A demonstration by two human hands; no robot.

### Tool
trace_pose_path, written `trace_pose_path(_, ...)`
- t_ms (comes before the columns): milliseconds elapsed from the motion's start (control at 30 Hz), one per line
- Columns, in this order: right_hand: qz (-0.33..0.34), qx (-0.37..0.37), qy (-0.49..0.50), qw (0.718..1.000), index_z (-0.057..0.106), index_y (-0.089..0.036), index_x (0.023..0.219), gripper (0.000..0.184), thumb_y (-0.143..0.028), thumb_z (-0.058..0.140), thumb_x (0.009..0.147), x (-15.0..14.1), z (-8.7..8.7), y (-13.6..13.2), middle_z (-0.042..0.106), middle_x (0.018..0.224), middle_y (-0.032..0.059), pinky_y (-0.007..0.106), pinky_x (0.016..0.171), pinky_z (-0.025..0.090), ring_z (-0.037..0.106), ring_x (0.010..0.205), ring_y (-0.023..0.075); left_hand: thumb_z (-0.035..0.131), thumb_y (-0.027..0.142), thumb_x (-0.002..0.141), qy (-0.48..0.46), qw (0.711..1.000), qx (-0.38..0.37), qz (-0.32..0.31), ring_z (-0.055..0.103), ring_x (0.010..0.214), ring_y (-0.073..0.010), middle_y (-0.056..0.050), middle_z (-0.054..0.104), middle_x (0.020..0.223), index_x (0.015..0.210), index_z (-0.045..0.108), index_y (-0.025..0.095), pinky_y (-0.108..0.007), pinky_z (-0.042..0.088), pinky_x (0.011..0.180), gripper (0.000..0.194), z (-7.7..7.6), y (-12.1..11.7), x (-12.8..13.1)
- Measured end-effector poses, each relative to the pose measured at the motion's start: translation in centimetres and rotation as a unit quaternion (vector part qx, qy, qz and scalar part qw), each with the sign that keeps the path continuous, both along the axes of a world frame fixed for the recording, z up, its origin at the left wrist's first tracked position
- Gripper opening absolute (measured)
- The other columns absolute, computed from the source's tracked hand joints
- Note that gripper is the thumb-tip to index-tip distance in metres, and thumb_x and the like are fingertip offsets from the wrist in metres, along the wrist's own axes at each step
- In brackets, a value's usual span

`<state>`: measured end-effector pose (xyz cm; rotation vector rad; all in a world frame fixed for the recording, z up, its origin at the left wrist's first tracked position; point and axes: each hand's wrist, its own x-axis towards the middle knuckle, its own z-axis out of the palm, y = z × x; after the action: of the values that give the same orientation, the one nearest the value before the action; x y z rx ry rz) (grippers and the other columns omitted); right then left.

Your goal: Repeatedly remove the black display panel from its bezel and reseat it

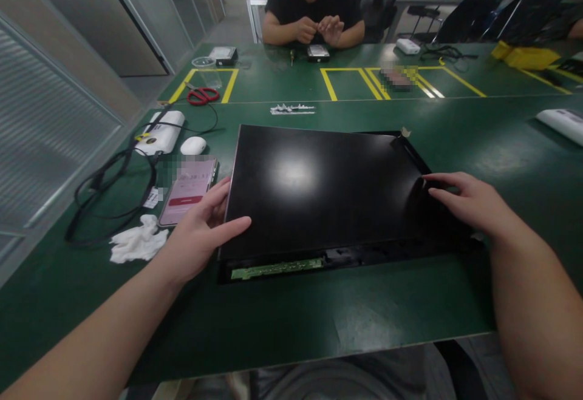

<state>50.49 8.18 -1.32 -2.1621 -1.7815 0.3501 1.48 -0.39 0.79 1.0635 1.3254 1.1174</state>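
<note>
A black, glossy LCD panel [319, 187] lies over a dark frame [387, 257], raised at its left side and shifted from the frame's edges. My left hand [204, 224] grips the panel's left edge, thumb on top and fingers underneath. At the right side, my right hand [464, 196] pinches the panel's edge between thumb and fingers; its exact hold is partly lost in the dark. A narrow green circuit board [276, 268] shows along the frame's near edge. A small tape tab [405, 132] sticks up at the far right corner.
On the left lie a phone [189, 190], a crumpled white tissue [139, 240], a white mouse [194, 145], a white box [161, 132], black cables [98, 184] and red-handled scissors [203, 96]. White scraps [291, 109] lie beyond the panel. Opposite sits a person [314, 5] with hard drives nearby.
</note>
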Motion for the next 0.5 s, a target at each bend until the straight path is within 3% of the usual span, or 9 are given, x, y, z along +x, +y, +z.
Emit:
trace_pose_path(133, -0.026, -0.014, 0.026, 0.999, 0.083, -0.026, 0.124, 0.054, -0.046, 0.065, 0.077, -0.4, 0.4, -0.1, 0.079, 0.121, 0.0106, 0.051, 0.102, 0.058, 0.074, 0.093, 0.0288, 0.105, 0.033, 0.063, -0.010, 1.000, 0.020, 0.016, 0.042, 0.164, -0.0422, -0.007, 0.066, 0.163, 0.137, 0.081, 0.030, -0.051, 0.039, 0.133, 0.077, 0.3, -0.4, 0.3)
trace_pose_path(333, -0.111, 0.023, 0.160, 0.981, 0.077, -0.026, 0.129, 0.056, -0.038, 0.072, 0.074, -0.8, 0.6, 0.0, 0.081, 0.124, 0.0099, 0.052, 0.115, 0.053, 0.075, 0.116, 0.0317, 0.106, 0.023, 0.063, -0.072, 0.994, 0.081, 0.003, 0.068, 0.142, -0.0381, -0.006, 0.079, 0.145, 0.137, 0.082, 0.029, -0.041, 0.057, 0.118, 0.079, 0.4, -0.9, 0.8)
trace_pose_path(500, -0.176, 0.064, 0.240, 0.952, 0.083, -0.025, 0.099, 0.032, -0.041, 0.077, 0.072, -1.9, 1.1, -0.6, 0.084, 0.107, 0.0084, 0.055, 0.116, 0.052, 0.075, 0.113, 0.0338, 0.103, 0.015, 0.066, -0.085, 0.990, 0.114, -0.001, 0.076, 0.132, -0.0301, -0.002, 0.081, 0.141, 0.138, 0.081, 0.035, -0.031, 0.063, 0.106, 0.078, -0.2, -1.1, 0.5)
